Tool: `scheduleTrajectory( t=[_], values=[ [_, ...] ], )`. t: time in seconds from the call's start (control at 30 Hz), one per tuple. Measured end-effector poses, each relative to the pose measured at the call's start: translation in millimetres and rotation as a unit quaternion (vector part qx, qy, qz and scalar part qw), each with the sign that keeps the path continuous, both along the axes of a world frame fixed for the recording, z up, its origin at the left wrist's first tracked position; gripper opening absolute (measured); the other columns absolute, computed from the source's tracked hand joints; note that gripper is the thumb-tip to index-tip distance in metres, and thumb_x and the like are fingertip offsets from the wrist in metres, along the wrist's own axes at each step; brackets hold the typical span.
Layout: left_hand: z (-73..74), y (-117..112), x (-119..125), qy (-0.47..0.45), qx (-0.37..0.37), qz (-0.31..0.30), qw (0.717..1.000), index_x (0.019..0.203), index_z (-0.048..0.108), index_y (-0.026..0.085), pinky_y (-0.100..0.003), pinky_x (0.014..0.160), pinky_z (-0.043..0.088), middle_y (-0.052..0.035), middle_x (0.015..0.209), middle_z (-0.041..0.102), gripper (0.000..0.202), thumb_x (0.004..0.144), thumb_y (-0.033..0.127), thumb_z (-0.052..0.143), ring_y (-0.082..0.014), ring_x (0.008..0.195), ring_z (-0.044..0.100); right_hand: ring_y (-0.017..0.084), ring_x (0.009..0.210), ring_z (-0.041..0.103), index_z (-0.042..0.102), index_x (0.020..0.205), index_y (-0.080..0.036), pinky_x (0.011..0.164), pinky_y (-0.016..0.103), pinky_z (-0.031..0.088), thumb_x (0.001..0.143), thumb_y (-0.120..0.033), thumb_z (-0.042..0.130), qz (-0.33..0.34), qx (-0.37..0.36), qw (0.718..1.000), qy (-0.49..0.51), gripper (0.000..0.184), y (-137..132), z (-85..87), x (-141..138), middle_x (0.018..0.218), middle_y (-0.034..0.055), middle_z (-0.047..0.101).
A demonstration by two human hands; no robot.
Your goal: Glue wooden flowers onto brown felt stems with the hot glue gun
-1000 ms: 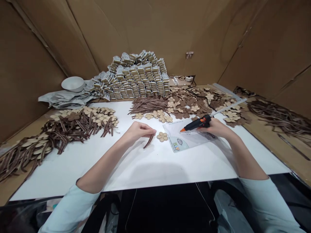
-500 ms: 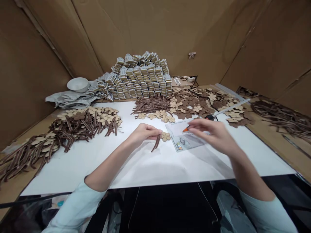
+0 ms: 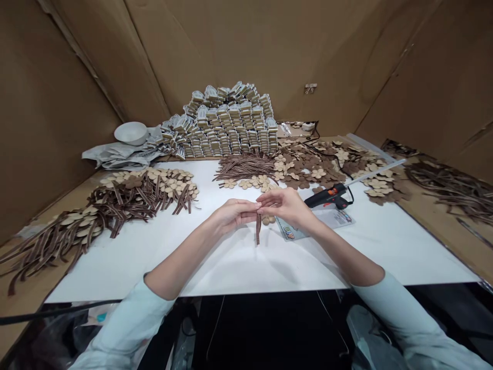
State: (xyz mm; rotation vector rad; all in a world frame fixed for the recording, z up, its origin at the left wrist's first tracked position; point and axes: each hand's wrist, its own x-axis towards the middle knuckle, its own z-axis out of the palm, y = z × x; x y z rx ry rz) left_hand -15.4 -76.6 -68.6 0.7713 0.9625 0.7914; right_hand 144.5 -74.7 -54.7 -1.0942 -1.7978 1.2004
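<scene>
Narrow brown striped ribbon [image 3: 258,229], hanging upright from the meeting fingertips [image 3: 257,205] of the left hand [image 3: 233,216] and right hand [image 3: 285,204]; just beside it, a pale wooden flower cutout [image 3: 269,220], partly hidden beneath the right hand.

Cardboard-walled bay [image 3: 57,128], flat board desk [image 3: 269,270] in the middle. Stacked packaged blocks [image 3: 231,121] sit behind the desk, round ceramic bowl [image 3: 131,133] left of them. Wooden flower cutouts [image 3: 169,180] and woven ribbon strips [image 3: 131,202] lie front-left of the blocks. Corded plastic glue gun [image 3: 327,197] lies right, just behind a plastic packet [image 3: 331,218]. Left hand [image 3: 233,216] and right hand [image 3: 287,205] meet at centre, single ribbon strip [image 3: 258,229] hanging below them.
</scene>
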Motion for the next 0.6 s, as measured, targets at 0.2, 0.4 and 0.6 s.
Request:
scheduleTrajectory(
  t=[0.2,0.4,0.6],
  values=[
    [2.6,-1.2,-2.8,-0.012,0.010,-0.020,1.000,0.071,0.065,0.008,-0.023,0.076,0.050,-0.0069,0.072,0.069,0.009,0.062,0.008,0.069,-0.0131,0.070,0.065,0.015,0.063,0.063,0.064,0.068,-0.013,0.065,0.028,0.053,0.054,-0.015,0.069,-0.030,-0.020,0.999,0.001,0.015,2.9,1.1,-1.8,0.063,0.0029,0.066],
    [-0.7,-2.5,-3.5,0.022,0.100,-0.003,0.995,0.081,0.057,0.012,-0.030,0.069,0.050,-0.0019,0.063,0.067,0.045,0.042,0.009,0.079,-0.0158,0.061,0.064,0.016,0.064,0.064,0.066,0.078,-0.012,0.064,0.027,0.052,0.053,-0.012,0.069,-0.040,-0.029,0.999,-0.017,0.025,3.5,3.9,-1.5,0.066,0.0042,0.067],
    [0.2,-0.3,-5.4,0.046,0.154,-0.043,0.986,0.093,0.049,0.014,-0.027,0.063,0.049,0.0006,0.058,0.066,0.056,0.045,0.008,0.078,-0.0135,0.055,0.062,0.017,0.066,0.064,0.065,0.076,-0.010,0.057,0.024,0.049,0.052,-0.017,0.071,-0.045,-0.053,0.997,-0.025,0.026,-2.0,7.9,-2.0,0.083,0.0081,0.067]
  ],
)
